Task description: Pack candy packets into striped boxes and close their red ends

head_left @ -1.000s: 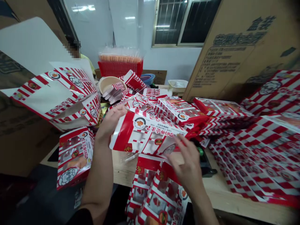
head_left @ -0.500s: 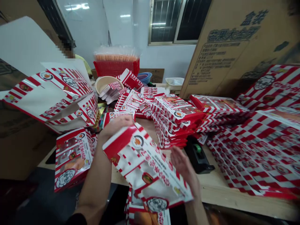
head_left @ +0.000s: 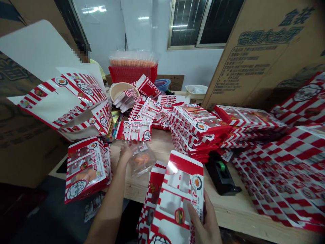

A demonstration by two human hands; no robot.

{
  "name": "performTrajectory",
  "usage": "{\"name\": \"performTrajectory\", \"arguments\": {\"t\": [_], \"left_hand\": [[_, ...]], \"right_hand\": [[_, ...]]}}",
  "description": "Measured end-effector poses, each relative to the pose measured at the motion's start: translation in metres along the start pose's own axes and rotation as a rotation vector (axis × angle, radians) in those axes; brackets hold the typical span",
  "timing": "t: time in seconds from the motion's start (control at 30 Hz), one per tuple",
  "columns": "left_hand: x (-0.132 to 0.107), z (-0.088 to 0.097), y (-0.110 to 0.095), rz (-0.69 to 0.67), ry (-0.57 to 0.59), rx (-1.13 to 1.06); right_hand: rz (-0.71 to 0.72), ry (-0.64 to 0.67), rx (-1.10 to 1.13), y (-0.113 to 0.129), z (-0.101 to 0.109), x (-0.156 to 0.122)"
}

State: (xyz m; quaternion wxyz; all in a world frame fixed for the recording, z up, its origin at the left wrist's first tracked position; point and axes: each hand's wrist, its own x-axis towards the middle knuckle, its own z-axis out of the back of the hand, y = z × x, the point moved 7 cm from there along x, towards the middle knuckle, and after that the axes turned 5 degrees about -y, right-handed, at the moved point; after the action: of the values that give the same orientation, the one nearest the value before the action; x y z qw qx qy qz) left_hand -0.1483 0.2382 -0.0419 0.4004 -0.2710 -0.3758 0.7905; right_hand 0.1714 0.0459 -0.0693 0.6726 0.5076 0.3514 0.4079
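The left hand (head_left: 124,154) holds a clear moulded plastic tray (head_left: 141,159) containing orange pieces, its fingers closed narrowly on the tray's left edge. The right hand (head_left: 206,222) grips a red-and-white printed cardboard box (head_left: 177,198) with die-cut windows along its lower right side, the thumb lying across the front face and the box standing tilted. The tray is just beside the box's upper left corner, with no contact between them. A flat red-and-white printed card sleeve (head_left: 133,130) lies on the pale wooden table (head_left: 162,144) just beyond the left hand. A filled red-and-white window box (head_left: 86,171) lies left of the left forearm. Stacked red-and-white boxes (head_left: 195,125) rise beyond the right hand, and a black tape dispenser with a green knob (head_left: 220,173) stands to their near side. Farther off, a person in a yellow top (head_left: 98,67) stands behind a red plastic basket (head_left: 132,73).
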Motion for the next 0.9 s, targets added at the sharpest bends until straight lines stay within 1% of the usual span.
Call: {"name": "performTrajectory", "arguments": {"t": [0.07,0.13,0.17,0.23,0.3,0.37,0.4,0.47,0.53,0.57,0.6,0.63,0.67,0.7,0.77,0.8,0.83,0.87,0.9], "left_hand": [[0.006,-0.003,0.015,0.053,-0.023,0.039],[0.011,-0.008,0.018,0.054,-0.033,0.039],[0.012,-0.009,0.016,0.043,-0.032,0.029],[0.013,-0.010,0.009,0.007,-0.030,-0.001],[0.008,-0.003,-0.002,-0.040,-0.039,-0.034],[-0.003,0.014,-0.017,-0.107,-0.067,-0.078],[-0.011,0.027,-0.027,-0.147,-0.089,-0.106],[-0.028,0.058,-0.048,-0.236,-0.149,-0.174],[-0.043,0.091,-0.069,-0.312,-0.216,-0.249],[-0.049,0.106,-0.079,-0.339,-0.248,-0.297],[-0.054,0.118,-0.088,-0.362,-0.281,-0.359],[-0.059,0.128,-0.095,-0.379,-0.309,-0.424],[-0.063,0.133,-0.101,-0.390,-0.332,-0.486],[-0.066,0.135,-0.107,-0.396,-0.344,-0.544],[-0.073,0.129,-0.116,-0.387,-0.329,-0.626],[-0.077,0.123,-0.120,-0.376,-0.306,-0.652],[-0.082,0.116,-0.124,-0.367,-0.281,-0.679],[-0.087,0.109,-0.128,-0.359,-0.263,-0.705],[-0.093,0.104,-0.132,-0.354,-0.258,-0.736]], "right_hand": [[0.094,-0.010,-0.053,-0.003,-0.003,-0.008],[0.146,-0.038,-0.069,-0.007,-0.010,-0.018],[0.148,-0.045,-0.054,-0.010,-0.014,-0.023],[0.104,-0.034,-0.001,-0.018,-0.022,-0.031],[0.063,-0.022,0.047,-0.024,-0.025,-0.035],[0.044,-0.017,0.074,-0.026,-0.024,-0.034],[0.039,-0.021,0.082,-0.025,-0.021,-0.032],[0.012,-0.025,0.101,-0.023,-0.015,-0.026],[-0.023,0.016,0.103,-0.017,-0.011,-0.019],[-0.014,0.029,0.085,-0.010,-0.009,-0.015],[0.030,0.025,0.052,0.000,-0.006,-0.013],[0.112,-0.001,0.011,0.014,-0.002,-0.011],[0.222,-0.049,-0.030,0.032,0.003,-0.009],[0.349,-0.104,-0.065,0.053,0.008,-0.009],[0.564,-0.166,-0.104,0.090,0.013,-0.008],[0.631,-0.169,-0.117,0.103,0.013,-0.005],[0.664,-0.168,-0.134,0.112,0.012,0.001],[0.667,-0.172,-0.166,0.115,0.010,0.009],[0.645,-0.182,-0.216,0.112,0.008,0.018]]}}
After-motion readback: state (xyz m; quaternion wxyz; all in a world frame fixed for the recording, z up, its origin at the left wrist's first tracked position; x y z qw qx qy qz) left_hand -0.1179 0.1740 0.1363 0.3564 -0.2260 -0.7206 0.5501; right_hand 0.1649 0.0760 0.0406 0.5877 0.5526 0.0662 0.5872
